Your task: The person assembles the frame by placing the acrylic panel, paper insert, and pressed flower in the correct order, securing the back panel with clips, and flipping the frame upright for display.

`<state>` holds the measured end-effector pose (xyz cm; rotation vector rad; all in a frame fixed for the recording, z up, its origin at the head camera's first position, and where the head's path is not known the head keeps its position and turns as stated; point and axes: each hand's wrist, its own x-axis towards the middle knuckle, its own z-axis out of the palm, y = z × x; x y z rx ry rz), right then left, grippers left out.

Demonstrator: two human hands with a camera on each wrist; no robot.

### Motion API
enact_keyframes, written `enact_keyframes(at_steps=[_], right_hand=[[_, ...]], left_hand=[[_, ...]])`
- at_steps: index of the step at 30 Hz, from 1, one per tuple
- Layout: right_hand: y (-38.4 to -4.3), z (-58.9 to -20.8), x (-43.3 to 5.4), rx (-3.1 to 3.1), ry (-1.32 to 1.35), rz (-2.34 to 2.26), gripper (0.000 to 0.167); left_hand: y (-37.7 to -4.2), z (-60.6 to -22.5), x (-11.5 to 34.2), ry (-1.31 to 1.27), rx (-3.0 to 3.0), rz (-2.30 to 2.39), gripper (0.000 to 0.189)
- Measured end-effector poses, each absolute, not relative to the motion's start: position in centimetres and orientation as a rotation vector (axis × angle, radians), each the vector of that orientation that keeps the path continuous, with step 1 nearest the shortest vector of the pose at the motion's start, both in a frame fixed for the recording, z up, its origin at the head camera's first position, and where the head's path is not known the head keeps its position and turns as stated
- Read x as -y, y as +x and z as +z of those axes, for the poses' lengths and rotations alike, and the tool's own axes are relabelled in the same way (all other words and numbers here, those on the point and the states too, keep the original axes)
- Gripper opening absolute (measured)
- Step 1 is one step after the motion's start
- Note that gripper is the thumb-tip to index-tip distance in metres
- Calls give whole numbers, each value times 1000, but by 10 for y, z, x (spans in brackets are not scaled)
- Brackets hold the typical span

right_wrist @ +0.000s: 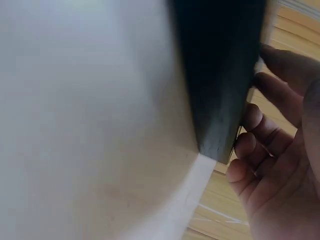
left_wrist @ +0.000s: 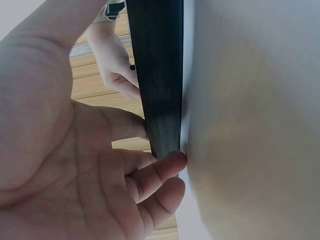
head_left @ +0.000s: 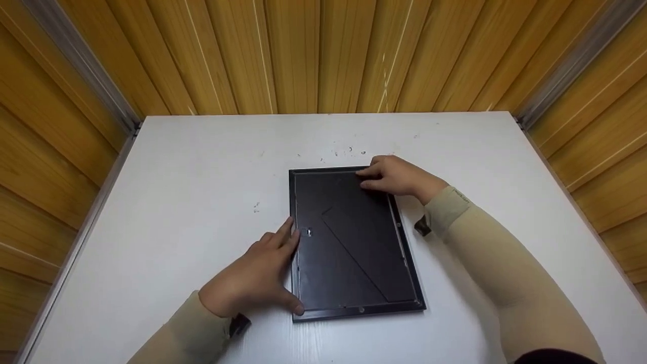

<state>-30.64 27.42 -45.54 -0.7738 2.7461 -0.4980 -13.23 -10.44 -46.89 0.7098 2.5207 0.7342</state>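
Observation:
A black picture frame lies back side up on the white table, a stand leg's outline showing on its backing board. My left hand rests along its left edge, fingertips on the side and thumb near the lower left corner. In the left wrist view the fingers bend slightly by the frame's side. At the upper right corner, my right hand touches the backing with thumb and forefinger. Its other fingers lie loosely by the frame's edge in the right wrist view.
Small dark marks dot the table beyond the frame. Wood-patterned panels wall the table at the back and both sides, with grey metal posts at the corners. Dark wrist devices sit under both sleeves.

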Motion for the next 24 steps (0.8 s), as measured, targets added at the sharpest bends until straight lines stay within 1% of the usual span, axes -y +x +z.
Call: enact_keyframes(at_steps=[3, 5, 9, 12, 14, 16, 20, 22, 24], right_hand=[[-301, -456, -280, -2750, -710, -609, 50], [-290, -454, -283, -2769, -638, -654, 56], [-258, -456, -291, -2784, -449, -748, 72], [-231, -459, -299, -2756, -381, -769, 80], [-214, -464, -304, -2731, -381, -780, 81], [-202, -468, -307, -2717, -390, -804, 79], [-193, -475, -311, -2684, -396, -890, 75], [-193, -477, -313, -2643, -374, -950, 74], [-192, -479, -314, -2598, -348, -1012, 75]], left_hand=[[-132, -470, 104, 717, -2520, 728, 152], [-131, -470, 104, 713, -2520, 724, 152], [-132, -467, 105, 700, -2513, 704, 150], [-139, -462, 106, 718, -2506, 684, 141], [-148, -459, 110, 736, -2502, 683, 127], [-161, -454, 115, 759, -2503, 717, 107], [-197, -445, 121, 766, -2515, 854, 69], [-215, -443, 120, 748, -2542, 910, 57], [-232, -445, 117, 703, -2589, 937, 49]])
